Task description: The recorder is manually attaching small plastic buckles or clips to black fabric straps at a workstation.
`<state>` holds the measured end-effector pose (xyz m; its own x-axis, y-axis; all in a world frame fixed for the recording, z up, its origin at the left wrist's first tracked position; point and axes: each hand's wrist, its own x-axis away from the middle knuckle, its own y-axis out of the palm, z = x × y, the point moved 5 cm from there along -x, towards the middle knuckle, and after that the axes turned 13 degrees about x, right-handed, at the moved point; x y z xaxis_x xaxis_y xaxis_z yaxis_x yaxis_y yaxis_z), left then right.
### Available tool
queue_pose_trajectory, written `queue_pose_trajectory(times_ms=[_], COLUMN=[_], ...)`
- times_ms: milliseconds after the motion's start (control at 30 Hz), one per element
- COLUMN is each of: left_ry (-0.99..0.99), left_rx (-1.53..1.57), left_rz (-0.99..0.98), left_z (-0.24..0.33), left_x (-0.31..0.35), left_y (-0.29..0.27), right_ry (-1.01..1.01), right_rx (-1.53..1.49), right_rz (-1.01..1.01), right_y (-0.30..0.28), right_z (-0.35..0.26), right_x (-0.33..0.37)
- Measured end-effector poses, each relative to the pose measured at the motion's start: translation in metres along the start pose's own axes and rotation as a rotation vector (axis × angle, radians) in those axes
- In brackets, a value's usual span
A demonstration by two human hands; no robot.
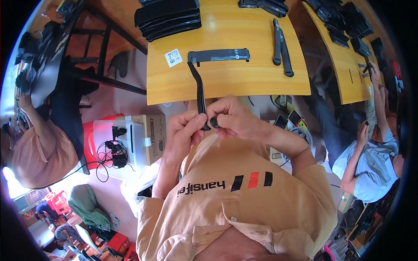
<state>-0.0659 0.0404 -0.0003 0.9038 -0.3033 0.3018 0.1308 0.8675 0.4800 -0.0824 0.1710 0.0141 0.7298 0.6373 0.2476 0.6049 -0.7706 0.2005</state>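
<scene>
Black strap [200,93] material is pinched at its lower end between both hands, just off the near edge of the yellow wooden tabletop [226,80]. The left hand [185,130] is closed in a tight grip around the strap's end, and the right hand [233,117] is closed against it, a small dark piece [214,122] being pressed by its fingertips. The strap's upper end is laid on the tabletop, touching a flat black band [219,55] beside a white label [173,57]. More black straps [167,17] are stacked farther back.

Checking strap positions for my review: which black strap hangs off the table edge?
The black strap pinched by both hands, left hand and right hand; the pair of straps lies flat, wholly on the table.
</scene>
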Motion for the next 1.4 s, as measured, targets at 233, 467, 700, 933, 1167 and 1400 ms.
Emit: queue_pose_trajectory(times_ms=[233, 467, 700, 933, 1167, 1400], left_ry=[0.091, 0.094, 0.064, 0.061, 0.019, 0.181], left_rx=[-0.008, -0.167, -0.142, -0.035, 0.3, -0.182], left_rz=[0.096, 0.026, -0.041, -0.089, -0.091, 0.06], left_z=[-0.001, 0.009, 0.008, 0.006, 0.0, 0.009], left_x=[-0.011, -0.009, -0.01, -0.01, -0.022, -0.023], left_y=[-0.004, 0.002, 0.003, 0.001, 0.002, 0.006], right_ry=[-0.145, -0.32, -0.179, -0.081, -0.132, -0.277], right_rx=[0.207, 0.55, 0.309, -0.048, -0.284, 0.428], right_rz=[0.104, 0.098, 0.016, -0.023, -0.046, 0.238], right_y=[-0.01, -0.012, -0.007, -0.002, -0.009, -0.023], right_z=[0.006, -0.006, -0.002, 0.003, 0.007, 0.008], right_x=[-0.004, -0.002, 0.001, 0.001, -0.004, -0.003])
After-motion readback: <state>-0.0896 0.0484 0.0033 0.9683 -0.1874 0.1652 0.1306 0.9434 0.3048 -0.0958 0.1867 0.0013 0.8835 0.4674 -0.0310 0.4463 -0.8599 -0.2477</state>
